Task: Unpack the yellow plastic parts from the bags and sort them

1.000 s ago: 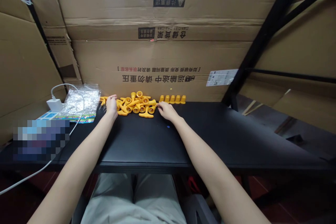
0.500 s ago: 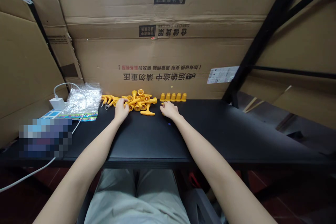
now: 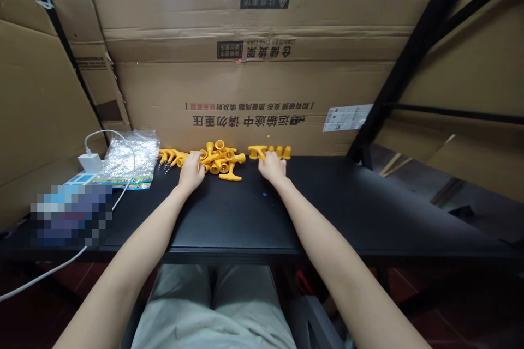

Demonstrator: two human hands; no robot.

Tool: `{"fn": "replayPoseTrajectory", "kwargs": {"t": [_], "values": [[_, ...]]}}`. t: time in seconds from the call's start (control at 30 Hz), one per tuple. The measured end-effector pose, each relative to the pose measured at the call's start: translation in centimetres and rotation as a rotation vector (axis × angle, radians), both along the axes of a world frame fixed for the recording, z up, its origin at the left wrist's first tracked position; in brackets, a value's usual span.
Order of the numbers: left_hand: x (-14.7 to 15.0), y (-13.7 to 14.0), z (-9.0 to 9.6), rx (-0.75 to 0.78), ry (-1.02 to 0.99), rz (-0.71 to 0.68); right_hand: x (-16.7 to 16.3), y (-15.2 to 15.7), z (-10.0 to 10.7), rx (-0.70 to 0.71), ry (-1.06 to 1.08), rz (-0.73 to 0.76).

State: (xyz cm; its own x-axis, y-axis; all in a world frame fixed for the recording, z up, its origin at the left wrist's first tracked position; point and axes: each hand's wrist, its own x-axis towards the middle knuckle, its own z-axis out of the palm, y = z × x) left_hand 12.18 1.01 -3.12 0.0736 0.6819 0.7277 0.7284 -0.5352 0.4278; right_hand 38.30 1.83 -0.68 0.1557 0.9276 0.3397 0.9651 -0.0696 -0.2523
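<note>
My right hand (image 3: 273, 168) is closed on a yellow T-shaped handle (image 3: 257, 150), its crossbar level. It is at the row of yellow cup-shaped pieces (image 3: 287, 151) along the back of the table, partly covering the row. My left hand (image 3: 191, 173) rests at the left part of a heap of yellow plastic parts (image 3: 224, 156), fingers curled in among them. What those fingers hold, if anything, is hidden. The heap mixes cups and T-handles, and one T-handle (image 3: 230, 176) lies at its front edge. Several handles with metal screw tips (image 3: 166, 156) lie left of my left hand.
A cardboard sheet (image 3: 245, 84) stands behind the black table (image 3: 233, 218). To the left lie a clear plastic bag (image 3: 131, 155), a white charger (image 3: 89, 162) with its cable (image 3: 61, 264), and a blurred-out object (image 3: 71, 215). A black metal post (image 3: 403, 65) rises at right.
My right hand has moved right and slightly up from the table, bringing a yellow T-handle to the left end of the cup row. My left hand has barely moved.
</note>
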Motion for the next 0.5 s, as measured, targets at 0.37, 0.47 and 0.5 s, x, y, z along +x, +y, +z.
{"fn": "replayPoseTrajectory", "kwargs": {"t": [0.37,0.47,0.5], "values": [[1.8,-1.9,1.0,-0.041,0.304,-0.056,-3.9,-0.9,-0.7,0.402,-0.351,0.653],[1.7,-2.0,1.1,-0.135,0.327,0.062,-4.4,-0.7,-1.4,0.487,-0.387,0.736],[1.7,-2.1,1.1,-0.155,0.33,0.099,-4.5,-0.7,-1.6,0.502,-0.387,0.743]]}}
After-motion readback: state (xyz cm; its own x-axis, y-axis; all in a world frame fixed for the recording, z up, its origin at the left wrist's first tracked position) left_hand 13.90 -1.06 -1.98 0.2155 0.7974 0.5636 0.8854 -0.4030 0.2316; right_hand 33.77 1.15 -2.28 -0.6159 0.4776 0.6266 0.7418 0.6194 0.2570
